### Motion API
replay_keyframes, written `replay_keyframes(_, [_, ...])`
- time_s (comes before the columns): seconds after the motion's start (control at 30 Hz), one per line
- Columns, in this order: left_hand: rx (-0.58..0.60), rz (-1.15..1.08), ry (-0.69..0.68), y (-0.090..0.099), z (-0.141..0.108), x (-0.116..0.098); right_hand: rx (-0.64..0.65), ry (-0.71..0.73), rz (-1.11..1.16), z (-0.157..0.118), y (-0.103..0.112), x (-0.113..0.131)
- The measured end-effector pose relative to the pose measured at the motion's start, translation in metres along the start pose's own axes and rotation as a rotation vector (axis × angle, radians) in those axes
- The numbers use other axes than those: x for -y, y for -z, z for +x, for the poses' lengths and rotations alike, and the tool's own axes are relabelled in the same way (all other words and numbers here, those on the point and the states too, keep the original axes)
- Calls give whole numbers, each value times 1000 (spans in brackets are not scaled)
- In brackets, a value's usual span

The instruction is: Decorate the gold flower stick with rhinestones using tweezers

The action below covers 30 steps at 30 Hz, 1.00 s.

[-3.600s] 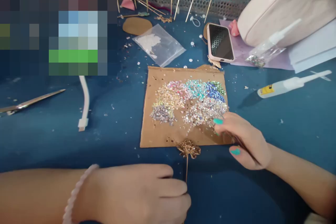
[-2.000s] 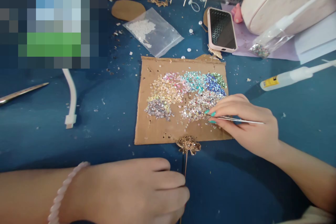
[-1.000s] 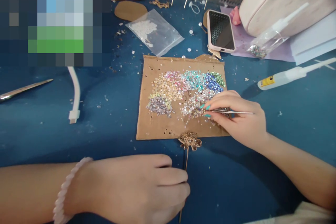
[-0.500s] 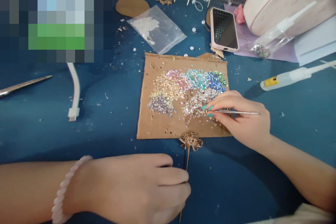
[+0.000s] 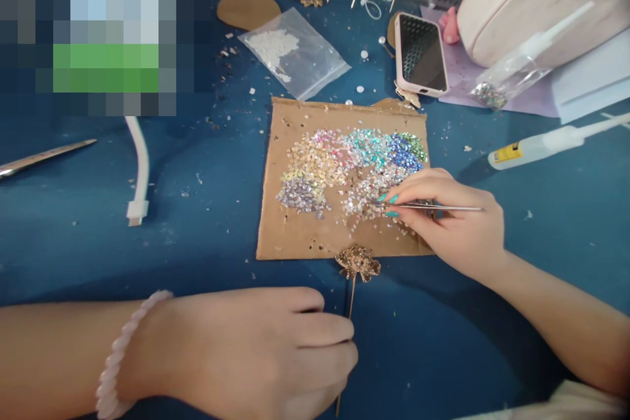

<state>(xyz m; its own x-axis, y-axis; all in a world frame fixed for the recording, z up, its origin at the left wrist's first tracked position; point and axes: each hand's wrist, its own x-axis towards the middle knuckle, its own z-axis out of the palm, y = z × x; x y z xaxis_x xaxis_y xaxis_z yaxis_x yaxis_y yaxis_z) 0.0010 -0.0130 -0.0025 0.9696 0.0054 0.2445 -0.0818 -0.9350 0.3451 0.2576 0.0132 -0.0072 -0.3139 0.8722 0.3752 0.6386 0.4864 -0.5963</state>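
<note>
1. The flower (image 5: pixel 358 264) sits at the near edge of the card (image 5: pixel 295 241), its head overlapping that edge in view; whether it touches the card, I cannot tell. Its stem (image 5: pixel 351 298) runs down toward the person.

2. The left hand (image 5: pixel 256 348) is curled, knuckles up, around the stem, which shows again below the fingers. Thumb and fingertips are hidden, so the exact grip cannot be told.

3. The right hand (image 5: pixel 457 223) pinches the tweezers (image 5: pixel 443 208) between thumb and fingers, close to the tips. These point into the silver gems (image 5: pixel 365 191) on the card. Whether they grip a gem is too small to tell.

4. The flower looks light and top-heavy: a broad metal-like head on a thin stem. The stem is probably stiff but could bend under a hard squeeze, and may roll between the fingers. The best hold is on the stem, just below the head, leaving the petals untouched.

5. The gems look tiny, hard and slick, likely to skid or flip from a tight pinch. Taking one by its sides, lightly, should serve best.

6. The tweezers look slim and springy; a hold near the tips should give finer control.
</note>
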Motion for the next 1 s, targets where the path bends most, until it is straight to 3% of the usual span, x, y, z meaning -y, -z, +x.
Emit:
replay_keyframes(0.2, [5, -16, -60, 4, 2, 5, 3, 2, 6, 1, 1, 1])
replay_keyframes(1.0, [23, -35, -52, 3, 2, 5, 12, 70, 19, 2, 0, 3])
